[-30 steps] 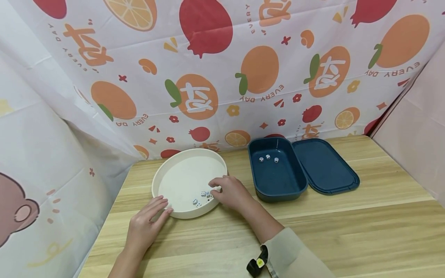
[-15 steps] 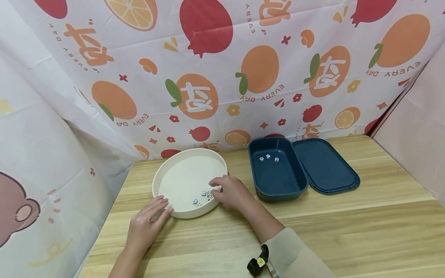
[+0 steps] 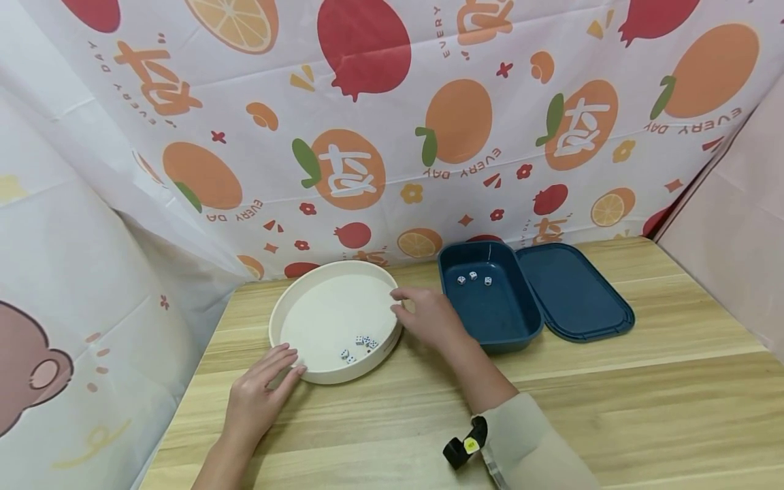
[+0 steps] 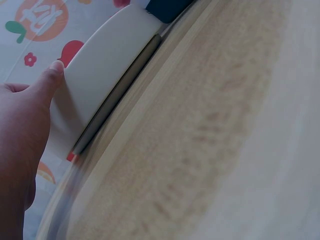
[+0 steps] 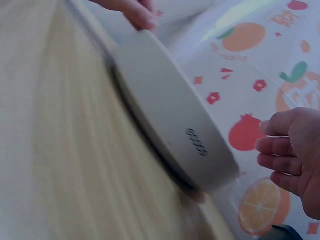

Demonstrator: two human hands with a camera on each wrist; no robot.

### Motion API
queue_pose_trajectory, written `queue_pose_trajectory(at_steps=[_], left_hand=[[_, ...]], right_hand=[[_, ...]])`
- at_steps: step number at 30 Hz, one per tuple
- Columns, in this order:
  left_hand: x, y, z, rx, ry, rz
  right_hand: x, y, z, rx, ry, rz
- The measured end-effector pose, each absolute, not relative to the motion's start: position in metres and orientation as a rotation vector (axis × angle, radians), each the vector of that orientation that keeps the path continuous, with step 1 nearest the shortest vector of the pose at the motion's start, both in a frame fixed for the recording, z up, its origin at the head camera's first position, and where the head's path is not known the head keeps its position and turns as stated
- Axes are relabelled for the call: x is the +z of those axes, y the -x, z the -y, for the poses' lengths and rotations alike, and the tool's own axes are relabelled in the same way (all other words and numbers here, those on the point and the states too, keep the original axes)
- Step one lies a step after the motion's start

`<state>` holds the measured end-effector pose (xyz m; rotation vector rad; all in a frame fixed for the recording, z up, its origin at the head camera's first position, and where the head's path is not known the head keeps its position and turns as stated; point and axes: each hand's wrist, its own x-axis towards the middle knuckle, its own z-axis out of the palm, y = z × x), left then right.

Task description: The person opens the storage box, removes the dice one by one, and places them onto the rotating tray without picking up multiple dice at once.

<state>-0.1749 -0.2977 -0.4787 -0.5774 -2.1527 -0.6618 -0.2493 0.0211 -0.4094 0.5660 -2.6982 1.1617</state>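
Note:
Inside the round cream tray (image 3: pixel 333 299), several small white dice (image 3: pixel 359 340) lie in a loose cluster near the front right wall. My left hand (image 3: pixel 260 391) rests its fairly straight fingers and thumb on the tray's front left rim. In the left wrist view, its thumb (image 4: pixel 54 72) touches the top edge of the tray wall. My right hand (image 3: pixel 429 316) is beside the tray's right rim, with thumb and forefinger apart. The right wrist view shows that hand's fingers (image 5: pixel 277 146) loosely bent, with nothing visible in them.
A dark blue rectangular box (image 3: pixel 490 309) with 3 dice (image 3: pixel 474 275) inside stands right of the tray. Its flat blue lid (image 3: pixel 576 292) lies against its right side. A fruit-printed cloth (image 3: pixel 380 136) hangs behind the wooden table (image 3: pixel 612 408).
My right hand has moved up and to the right, from the dice in the tray to beside its right rim. My left hand and the dice look the same.

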Motion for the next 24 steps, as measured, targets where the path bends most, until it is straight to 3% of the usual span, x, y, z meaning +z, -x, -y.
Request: queue_pose_trajectory(at_steps=[17,24], left_hand=[[-0.476,0.175,0.296,-0.654,0.601,2.138],[-0.474,0.173,0.299,-0.636,0.586,2.151]], right_hand=[[-0.407,0.284,-0.120,1.134,-0.354,2.783],[-0.403,0.303,-0.147,0.878,-0.324,3.072]])
